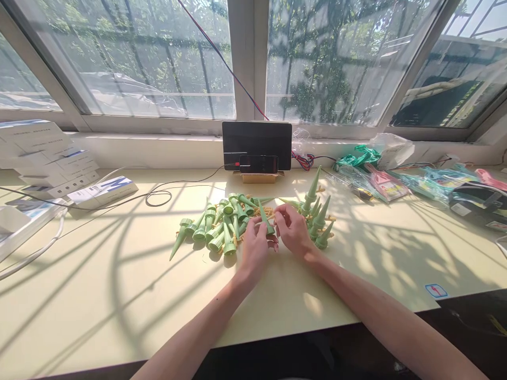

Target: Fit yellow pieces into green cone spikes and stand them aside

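Observation:
A heap of green cone-shaped plastic spikes [216, 224] lies on the pale yellow table [119, 295], mixed with small yellow parts [269, 212]. Several more spikes [319, 214] stand upright just right of my hands. My left hand [256, 248] has its fingers closed on one green spike [264, 217] that points up and away. My right hand [292, 228] is beside it, fingers curled and pinched near the same spike's base. What the right fingertips hold is too small to see.
A dark tablet [256, 145] with a phone [258, 164] on a wooden stand sits by the window. Boxes and a white cable [47, 169] lie at the left. Plastic bags and packets [380, 169] crowd the right. A black cable loop [158, 198] lies behind the heap.

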`<state>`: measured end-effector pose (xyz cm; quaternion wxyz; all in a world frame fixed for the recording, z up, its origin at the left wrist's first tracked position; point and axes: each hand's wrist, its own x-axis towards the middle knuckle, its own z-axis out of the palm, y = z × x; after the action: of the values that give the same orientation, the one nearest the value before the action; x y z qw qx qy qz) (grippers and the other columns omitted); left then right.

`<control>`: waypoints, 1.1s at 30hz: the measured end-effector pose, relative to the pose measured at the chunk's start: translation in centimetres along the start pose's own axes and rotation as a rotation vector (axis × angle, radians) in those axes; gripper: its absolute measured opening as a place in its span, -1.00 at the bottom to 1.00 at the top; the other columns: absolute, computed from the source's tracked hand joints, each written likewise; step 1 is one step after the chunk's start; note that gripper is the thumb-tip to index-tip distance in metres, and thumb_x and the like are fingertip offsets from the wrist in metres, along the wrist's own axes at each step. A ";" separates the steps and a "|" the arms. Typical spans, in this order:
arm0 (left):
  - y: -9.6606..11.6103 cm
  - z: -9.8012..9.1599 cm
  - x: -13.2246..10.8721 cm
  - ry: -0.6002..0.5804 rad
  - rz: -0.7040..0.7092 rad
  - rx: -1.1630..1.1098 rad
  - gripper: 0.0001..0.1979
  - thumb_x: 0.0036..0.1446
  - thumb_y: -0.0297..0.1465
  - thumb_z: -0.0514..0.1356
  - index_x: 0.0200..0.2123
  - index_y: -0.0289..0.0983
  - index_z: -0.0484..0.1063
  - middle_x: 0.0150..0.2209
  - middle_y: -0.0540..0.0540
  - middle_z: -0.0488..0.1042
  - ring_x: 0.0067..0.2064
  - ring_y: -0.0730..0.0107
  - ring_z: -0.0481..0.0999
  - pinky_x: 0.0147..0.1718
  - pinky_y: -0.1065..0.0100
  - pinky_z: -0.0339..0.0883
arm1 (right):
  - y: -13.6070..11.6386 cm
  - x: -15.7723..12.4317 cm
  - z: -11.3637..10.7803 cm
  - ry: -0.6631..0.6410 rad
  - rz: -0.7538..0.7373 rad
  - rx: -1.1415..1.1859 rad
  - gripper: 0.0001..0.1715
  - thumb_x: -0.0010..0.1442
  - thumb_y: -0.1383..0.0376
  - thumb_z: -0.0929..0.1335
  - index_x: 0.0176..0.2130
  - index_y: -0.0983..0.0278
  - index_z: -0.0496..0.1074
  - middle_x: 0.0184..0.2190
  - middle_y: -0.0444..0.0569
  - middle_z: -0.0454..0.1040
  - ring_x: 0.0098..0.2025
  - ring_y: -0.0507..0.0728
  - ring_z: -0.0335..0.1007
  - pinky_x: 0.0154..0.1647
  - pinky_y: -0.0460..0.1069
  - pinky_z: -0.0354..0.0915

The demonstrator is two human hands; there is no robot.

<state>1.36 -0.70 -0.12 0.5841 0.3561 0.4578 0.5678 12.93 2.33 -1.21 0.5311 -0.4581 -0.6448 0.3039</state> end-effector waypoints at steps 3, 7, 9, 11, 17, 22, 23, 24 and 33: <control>0.0 0.0 0.0 0.025 -0.006 0.003 -0.85 0.29 -0.33 0.16 -0.09 -0.19 0.31 -0.41 0.04 0.41 -0.55 0.46 0.42 -0.55 0.38 0.33 | -0.2 0.0 0.0 -0.006 -0.004 -0.005 -0.82 0.35 0.14 0.27 -0.24 0.17 0.32 -0.49 -0.14 0.41 -0.52 0.11 0.41 -0.42 0.03 0.36; 0.0 -0.1 0.1 0.061 0.000 0.020 -0.85 0.36 -0.34 0.08 -0.04 -0.21 0.32 -0.36 0.03 0.37 -0.52 0.48 0.43 -0.54 0.39 0.34 | -0.4 -0.1 -0.1 -0.020 -0.020 0.002 -0.80 0.35 0.13 0.28 -0.27 0.17 0.32 -0.48 -0.13 0.41 -0.53 0.11 0.39 -0.45 0.02 0.32; -0.1 -0.3 0.2 0.070 0.019 0.040 -0.83 0.38 -0.33 0.06 -0.02 -0.22 0.31 -0.33 0.02 0.37 -0.52 0.49 0.43 -0.54 0.38 0.36 | -0.4 -0.1 -0.1 -0.023 -0.031 0.013 -0.79 0.36 0.12 0.28 -0.27 0.18 0.33 -0.48 -0.13 0.42 -0.54 0.10 0.37 -0.47 0.02 0.30; -0.3 -0.4 0.4 0.079 0.047 0.062 -0.81 0.37 -0.31 0.07 -0.02 -0.23 0.31 -0.33 0.02 0.37 -0.52 0.47 0.44 -0.53 0.36 0.38 | -0.4 -0.1 -0.2 -0.020 -0.034 0.015 -0.79 0.35 0.12 0.28 -0.27 0.18 0.32 -0.49 -0.13 0.41 -0.54 0.10 0.37 -0.47 0.02 0.29; -0.5 -0.7 0.6 0.103 0.078 0.093 -0.75 0.33 -0.24 0.15 -0.02 -0.23 0.33 -0.36 0.03 0.37 -0.51 0.46 0.44 -0.54 0.36 0.38 | -0.5 -0.1 -0.2 -0.045 -0.014 -0.023 -0.79 0.35 0.12 0.29 -0.28 0.17 0.32 -0.50 -0.14 0.39 -0.52 0.11 0.40 -0.46 0.03 0.29; -0.5 -0.7 0.6 0.121 0.083 0.096 -0.75 0.32 -0.24 0.17 -0.03 -0.23 0.33 -0.34 0.02 0.39 -0.52 0.48 0.43 -0.55 0.37 0.37 | -0.5 -0.2 -0.2 -0.060 -0.021 -0.024 -0.80 0.35 0.14 0.28 -0.29 0.17 0.33 -0.50 -0.13 0.40 -0.53 0.10 0.38 -0.46 0.03 0.28; -0.5 -0.7 0.6 0.123 0.083 0.095 -0.75 0.31 -0.24 0.18 -0.04 -0.23 0.34 -0.32 0.01 0.41 -0.52 0.48 0.43 -0.55 0.37 0.36 | -0.4 -0.2 -0.2 -0.063 -0.016 -0.027 -0.80 0.35 0.14 0.28 -0.29 0.17 0.33 -0.50 -0.13 0.40 -0.53 0.10 0.37 -0.47 0.03 0.27; -0.5 -0.8 0.6 0.123 0.085 0.095 -0.75 0.31 -0.23 0.19 -0.04 -0.23 0.34 -0.32 0.00 0.42 -0.52 0.48 0.43 -0.55 0.38 0.35 | -0.4 -0.2 -0.2 -0.064 -0.012 -0.030 -0.80 0.35 0.14 0.28 -0.29 0.17 0.33 -0.50 -0.13 0.39 -0.53 0.10 0.36 -0.47 0.03 0.27; -0.7 -0.8 0.7 0.141 0.106 0.130 -0.75 0.32 -0.25 0.16 -0.01 -0.24 0.33 -0.37 0.02 0.41 -0.52 0.46 0.42 -0.57 0.39 0.34 | -0.3 -0.2 -0.2 -0.078 -0.013 -0.019 -0.78 0.35 0.12 0.29 -0.29 0.18 0.34 -0.49 -0.13 0.39 -0.54 0.08 0.31 -0.50 0.01 0.25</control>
<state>0.78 -0.15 -1.08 0.4952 0.3760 0.5143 0.5907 13.00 2.06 -0.96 0.5032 -0.4469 -0.6707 0.3119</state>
